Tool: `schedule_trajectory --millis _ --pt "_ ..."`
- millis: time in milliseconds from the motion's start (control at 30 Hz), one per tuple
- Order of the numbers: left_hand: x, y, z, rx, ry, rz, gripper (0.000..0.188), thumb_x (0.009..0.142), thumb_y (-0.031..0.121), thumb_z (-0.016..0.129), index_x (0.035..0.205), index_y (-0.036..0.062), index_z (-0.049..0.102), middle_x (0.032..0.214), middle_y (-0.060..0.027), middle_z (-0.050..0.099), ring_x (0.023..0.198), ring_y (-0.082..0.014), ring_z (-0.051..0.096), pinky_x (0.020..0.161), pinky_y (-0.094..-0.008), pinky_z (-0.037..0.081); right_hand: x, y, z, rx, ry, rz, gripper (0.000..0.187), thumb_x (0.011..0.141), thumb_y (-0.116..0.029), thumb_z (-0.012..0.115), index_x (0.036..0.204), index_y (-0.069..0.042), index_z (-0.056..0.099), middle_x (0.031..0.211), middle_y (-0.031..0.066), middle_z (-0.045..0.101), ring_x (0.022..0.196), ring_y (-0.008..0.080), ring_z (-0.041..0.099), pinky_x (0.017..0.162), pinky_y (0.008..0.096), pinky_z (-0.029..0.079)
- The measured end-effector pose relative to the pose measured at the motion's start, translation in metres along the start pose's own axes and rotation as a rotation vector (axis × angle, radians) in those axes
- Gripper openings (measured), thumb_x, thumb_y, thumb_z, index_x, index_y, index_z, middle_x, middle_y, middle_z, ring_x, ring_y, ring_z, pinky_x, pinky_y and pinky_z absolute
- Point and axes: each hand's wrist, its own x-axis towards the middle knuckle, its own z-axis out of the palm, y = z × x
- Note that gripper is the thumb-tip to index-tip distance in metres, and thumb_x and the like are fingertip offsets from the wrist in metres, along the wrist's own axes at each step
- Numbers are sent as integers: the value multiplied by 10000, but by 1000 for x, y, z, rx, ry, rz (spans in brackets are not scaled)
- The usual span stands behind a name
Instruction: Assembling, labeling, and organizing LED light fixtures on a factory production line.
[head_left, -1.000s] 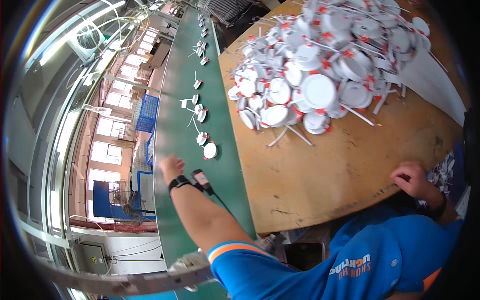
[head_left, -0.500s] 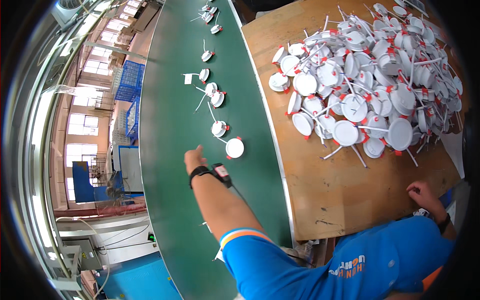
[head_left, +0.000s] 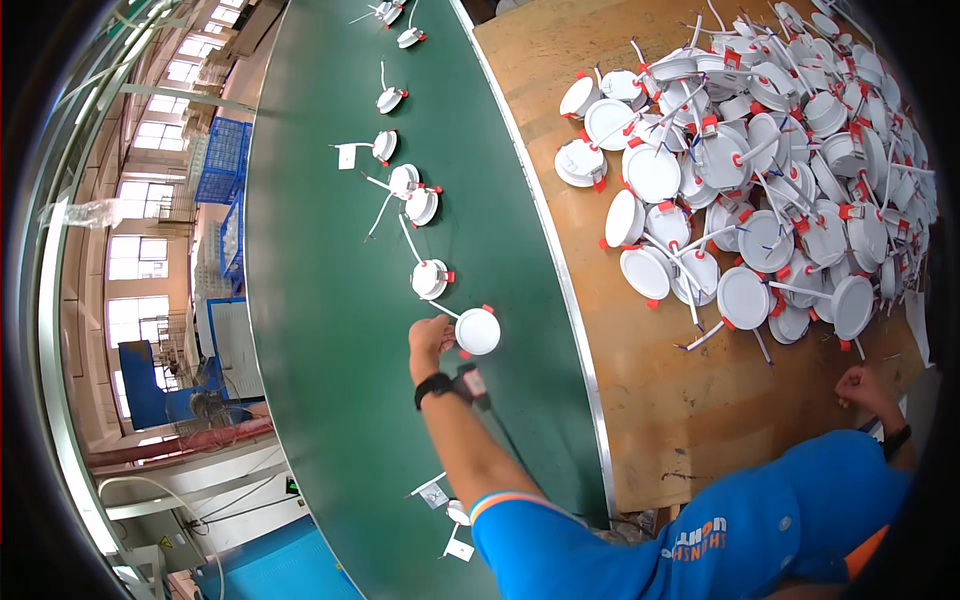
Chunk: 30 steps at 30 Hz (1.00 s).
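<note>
My left hand (head_left: 430,338) reaches over the green conveyor belt. Its fingers are closed at the left edge of a round white downlight (head_left: 478,331) with red clips, close to its white cable; the exact grip is partly hidden. Just beyond it on the belt lies another white downlight (head_left: 430,279), its cable pointing away. My right hand (head_left: 866,388) is curled over the brown table at the right, with nothing visible in it. The nearest things to it are downlights at the near edge of a large heap (head_left: 745,298).
The green belt (head_left: 340,400) carries more downlights farther off, one with a white tag (head_left: 346,157). Beside my left sleeve lie another downlight (head_left: 457,512) and tags. A pale rail (head_left: 590,385) separates belt from brown table (head_left: 690,420). Blue crates (head_left: 222,160) stand beyond the belt.
My left hand has come right and slightly nearer, from open belt to the closest downlight, and its fingers have closed. The view has shifted; my right hand stays curled at the table.
</note>
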Motion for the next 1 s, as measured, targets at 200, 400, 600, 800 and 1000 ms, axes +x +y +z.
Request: schedule_trajectory --millis 200,400,600,800,1000 --pt "-47 183 -3 -329 -154 -361 309 701 244 657 802 -35 570 657 -81 594 476 -174 582 404 -256 452 11 31 -18 121 -74 302 101 703 -28 633 760 47 596 653 150 629 554 199 631 493 251 495" --pt "-13 130 41 -258 34 -203 318 640 280 717 630 -22 616 605 -104 612 527 -209 607 501 -367 472 -27 -3 -19 44 -29 297 125 712 -57 631 753 59 609 662 163 634 563 217 640 481 242 492" --pt "-50 148 27 -139 102 -341 352 686 310 632 747 -37 624 698 -196 609 700 -291 604 664 -362 473 -3 -12 -22 37 -156 326 151 709 -68 642 768 68 614 665 167 634 567 226 641 471 245 492" --pt "-66 132 27 263 344 -119 275 724 229 597 655 -38 602 652 -166 598 618 -233 604 526 -353 463 15 -25 -18 73 -199 339 144 717 -44 637 785 80 612 675 170 636 563 234 642 473 253 498" --pt "-31 173 -37 -929 179 -200 283 786 232 539 599 38 453 453 -17 327 362 -130 347 348 -275 242 -49 7 -25 109 -43 323 157 708 -36 649 789 91 605 667 182 631 561 237 641 473 253 499"
